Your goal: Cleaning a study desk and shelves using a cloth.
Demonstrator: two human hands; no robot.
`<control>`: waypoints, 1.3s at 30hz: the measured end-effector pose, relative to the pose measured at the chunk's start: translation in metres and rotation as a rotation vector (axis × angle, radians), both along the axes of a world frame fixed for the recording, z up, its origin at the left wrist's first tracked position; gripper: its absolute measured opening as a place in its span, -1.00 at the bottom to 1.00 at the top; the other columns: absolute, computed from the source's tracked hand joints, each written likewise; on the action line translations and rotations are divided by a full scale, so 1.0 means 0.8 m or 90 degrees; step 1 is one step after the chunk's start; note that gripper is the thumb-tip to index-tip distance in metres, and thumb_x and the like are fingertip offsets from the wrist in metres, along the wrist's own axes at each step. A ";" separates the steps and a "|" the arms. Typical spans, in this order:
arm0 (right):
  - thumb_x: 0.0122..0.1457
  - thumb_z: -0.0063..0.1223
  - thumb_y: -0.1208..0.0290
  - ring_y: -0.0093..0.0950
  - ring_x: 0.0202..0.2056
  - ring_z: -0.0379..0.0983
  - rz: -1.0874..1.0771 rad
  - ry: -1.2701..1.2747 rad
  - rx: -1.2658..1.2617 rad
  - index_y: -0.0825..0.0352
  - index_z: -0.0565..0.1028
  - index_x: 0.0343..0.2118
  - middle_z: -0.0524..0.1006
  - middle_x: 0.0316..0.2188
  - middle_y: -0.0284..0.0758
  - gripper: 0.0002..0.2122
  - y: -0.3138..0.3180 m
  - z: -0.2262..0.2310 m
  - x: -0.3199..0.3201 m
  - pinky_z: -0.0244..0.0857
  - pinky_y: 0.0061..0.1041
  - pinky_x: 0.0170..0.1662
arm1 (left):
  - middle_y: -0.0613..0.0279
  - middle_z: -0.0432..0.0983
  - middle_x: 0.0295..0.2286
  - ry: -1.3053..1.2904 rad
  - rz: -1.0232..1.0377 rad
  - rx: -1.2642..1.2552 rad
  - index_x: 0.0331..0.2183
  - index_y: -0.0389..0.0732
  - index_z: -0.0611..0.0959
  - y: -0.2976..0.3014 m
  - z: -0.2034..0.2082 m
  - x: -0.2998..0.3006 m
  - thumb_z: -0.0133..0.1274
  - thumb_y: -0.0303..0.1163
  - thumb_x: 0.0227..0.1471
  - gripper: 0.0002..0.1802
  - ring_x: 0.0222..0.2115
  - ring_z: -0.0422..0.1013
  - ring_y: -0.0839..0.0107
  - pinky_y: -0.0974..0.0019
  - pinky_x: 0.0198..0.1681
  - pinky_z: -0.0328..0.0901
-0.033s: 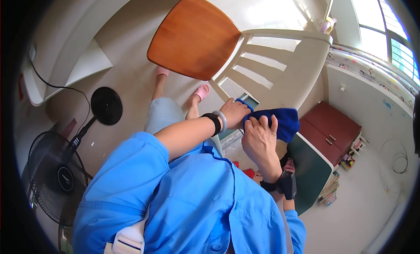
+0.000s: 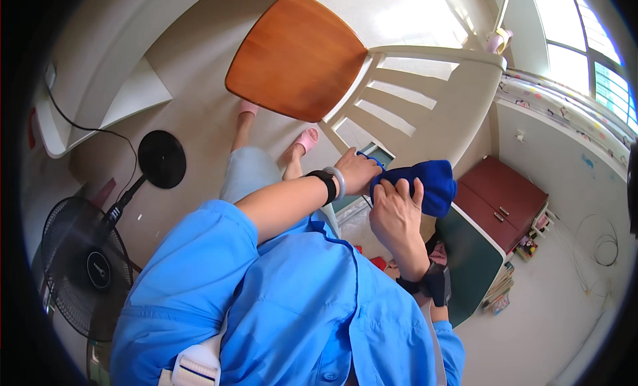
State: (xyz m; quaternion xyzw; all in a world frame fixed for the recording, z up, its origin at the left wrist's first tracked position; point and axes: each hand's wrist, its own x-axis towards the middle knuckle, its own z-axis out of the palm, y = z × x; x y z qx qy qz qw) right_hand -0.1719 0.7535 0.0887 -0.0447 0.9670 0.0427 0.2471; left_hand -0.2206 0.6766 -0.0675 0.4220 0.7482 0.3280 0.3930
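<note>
Blue cloth [image 2: 425,183] gripped in both hands' closed fingers, left hand [image 2: 359,172], right hand [image 2: 397,213], wooden chair [image 2: 299,54] just beyond.

— What's being held?
— A blue cloth [image 2: 425,183], deep royal blue, soft and bunched into a thick wad.
— Where in the frame?
— Right of centre, just below the white chair back.
— How does it lie?
— Crumpled, its bulk bulging to the right, its left end narrowing to a thin strip; the lower left edge is covered by fingers.
</note>
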 end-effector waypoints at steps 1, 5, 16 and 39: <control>-0.07 -0.09 0.49 -0.37 -0.21 0.28 0.002 0.030 -0.006 0.24 0.42 -0.50 0.40 -0.44 -0.38 -0.95 0.000 0.003 0.006 -0.14 -0.18 0.17 | 0.24 0.52 -0.22 0.018 -0.039 -0.011 -0.15 -0.08 0.57 -0.001 0.004 -0.005 0.22 -0.17 -0.15 -0.54 -0.05 0.39 0.24 -0.10 0.15 0.08; 0.02 -0.09 0.50 -0.31 -0.21 0.31 -0.049 -0.015 -0.017 0.30 0.43 -0.42 0.48 -0.32 -0.37 -0.92 0.001 0.051 0.011 -0.07 -0.11 0.17 | 0.31 0.52 -0.24 0.026 -0.092 -0.025 -0.17 0.03 0.60 -0.001 0.004 -0.008 0.22 -0.17 -0.15 -0.59 -0.09 0.42 0.23 -0.17 0.18 0.03; 0.31 -0.12 0.42 -0.49 -0.26 0.47 -0.808 0.433 -0.542 0.36 0.35 -0.07 0.52 -0.20 -0.27 -0.80 0.182 0.148 0.072 0.35 -0.52 -0.11 | 0.25 0.51 -0.29 0.056 -0.138 0.033 -0.24 0.03 0.61 0.005 -0.001 -0.014 0.26 -0.14 -0.20 -0.61 -0.14 0.47 0.21 -0.21 0.14 0.07; 0.02 0.19 0.27 -0.25 -0.39 0.50 -0.502 0.468 -0.314 0.38 0.46 -0.22 0.57 -0.40 -0.12 -0.67 0.346 -0.038 -0.265 0.34 -0.27 -0.27 | 0.19 0.60 -0.34 -0.056 -0.052 -0.057 -0.30 -0.01 0.64 -0.074 0.090 -0.047 0.28 -0.31 -0.27 -0.65 -0.19 0.48 0.10 0.07 -0.10 0.29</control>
